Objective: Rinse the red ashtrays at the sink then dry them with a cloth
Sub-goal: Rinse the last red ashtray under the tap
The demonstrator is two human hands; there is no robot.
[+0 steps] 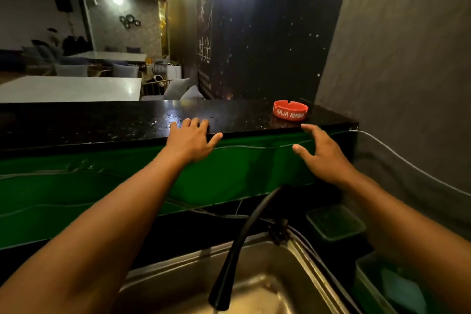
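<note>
One red ashtray [290, 110] with white lettering stands on the black bar counter [107, 122], near its right end. My right hand [321, 155] hovers just below and in front of it, fingers spread, holding nothing. My left hand [193, 141] rests flat on the counter's front edge, well left of the ashtray. Below me is the steel sink [300, 260] with a black curved tap [235, 255] over it. No cloth can be made out.
A green panel [76, 186] runs under the counter. Right of the sink stand a clear lidded box [335, 222] and a plastic tub [387, 285]. A grey wall [407, 71] closes the right side. Tables and chairs stand beyond the counter.
</note>
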